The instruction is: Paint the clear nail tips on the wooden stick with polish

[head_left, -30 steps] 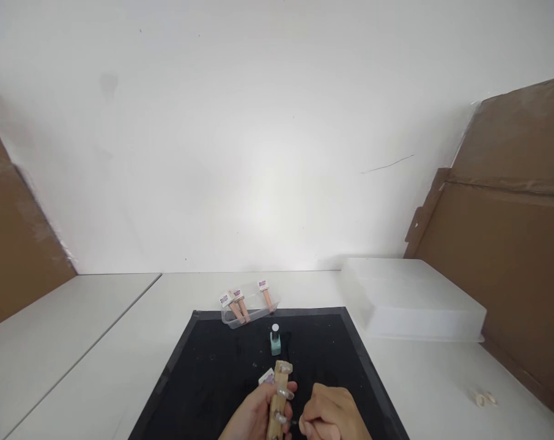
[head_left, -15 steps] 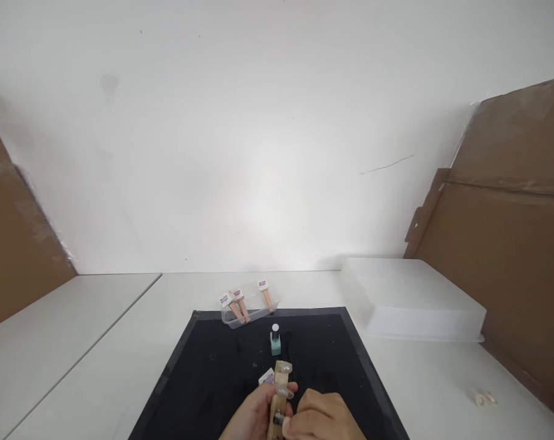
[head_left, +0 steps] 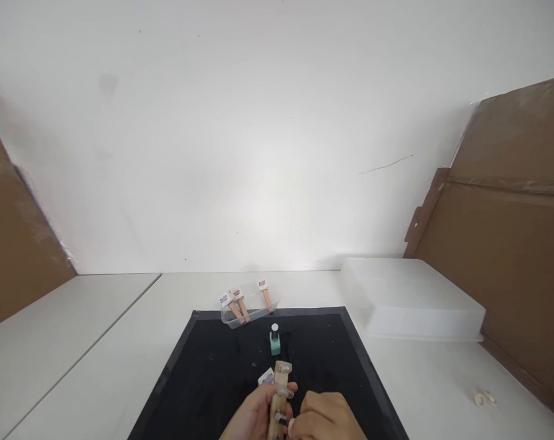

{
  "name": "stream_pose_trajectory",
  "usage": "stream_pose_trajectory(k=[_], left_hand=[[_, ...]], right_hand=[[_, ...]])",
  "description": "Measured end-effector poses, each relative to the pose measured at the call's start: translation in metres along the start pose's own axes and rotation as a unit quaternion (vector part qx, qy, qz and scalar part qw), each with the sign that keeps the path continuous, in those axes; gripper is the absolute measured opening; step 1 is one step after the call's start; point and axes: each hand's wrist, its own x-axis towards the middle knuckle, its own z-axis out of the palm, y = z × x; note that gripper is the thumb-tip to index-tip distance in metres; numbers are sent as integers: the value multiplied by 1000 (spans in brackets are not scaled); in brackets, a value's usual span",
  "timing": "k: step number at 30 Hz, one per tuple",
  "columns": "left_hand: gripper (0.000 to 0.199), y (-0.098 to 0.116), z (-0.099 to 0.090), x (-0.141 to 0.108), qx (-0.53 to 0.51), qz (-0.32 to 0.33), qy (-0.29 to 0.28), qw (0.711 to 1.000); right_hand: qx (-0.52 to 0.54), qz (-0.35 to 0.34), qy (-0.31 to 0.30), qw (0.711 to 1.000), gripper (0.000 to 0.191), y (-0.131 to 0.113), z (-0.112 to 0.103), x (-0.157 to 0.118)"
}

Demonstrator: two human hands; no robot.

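A narrow wooden strip point(head_left: 278, 403) with translucent, rounded pieces along it stands out from my left hand point(head_left: 252, 414), whose fingers are wrapped round it. Close on its right is my right hand point(head_left: 327, 417), fingers curled and fingertips pinched beside a small dark and clear piece point(head_left: 282, 420) on the strip. What exactly the fingertips grip is too small to make out. Behind the strip, a white card with purple print point(head_left: 266, 376) is partly hidden. Farther back stands a mint-green nail polish bottle point(head_left: 275, 345) with its cap on.
A black mat point(head_left: 213, 366) lies under my hands. Across its back edge sits a clear tray point(head_left: 254, 316) with 3 pinkish sticks with white printed labels. An upturned white plastic bin point(head_left: 424, 305) and small cream-coloured rings point(head_left: 484, 398) are at the right, near a cardboard wall point(head_left: 510, 256).
My right fingertips have shifted slightly to the right, and the small dark piece by them shows at a different angle. The left hand and strip have stayed almost still.
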Motion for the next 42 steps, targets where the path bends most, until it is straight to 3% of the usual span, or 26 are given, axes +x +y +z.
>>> stream_pose_trajectory(k=[15,27,30,34,37,42], left_hand=[[36,2,-1,-1,10,-4,10,1000],[33,3,3,-4,26,12,22,999],[32,4,3,-4,30,12,12,999],[32,5,6,-5,43,15,27,999],[33,5,10,-7,44,26,34,998],[38,4,15,-13,43,38,41,998]], right_hand=[[-42,-16,12,999,49,-1,-2,3],[-49,-10,11,999,42,1,-3,-3],[-24,20,5,1000,34,1,-4,-9],[100,110,-30,988,16,0,-9,-13],[154,187,3,970,16,-2,-13,-9],[217,210,12,953,14,-5,-15,-1]])
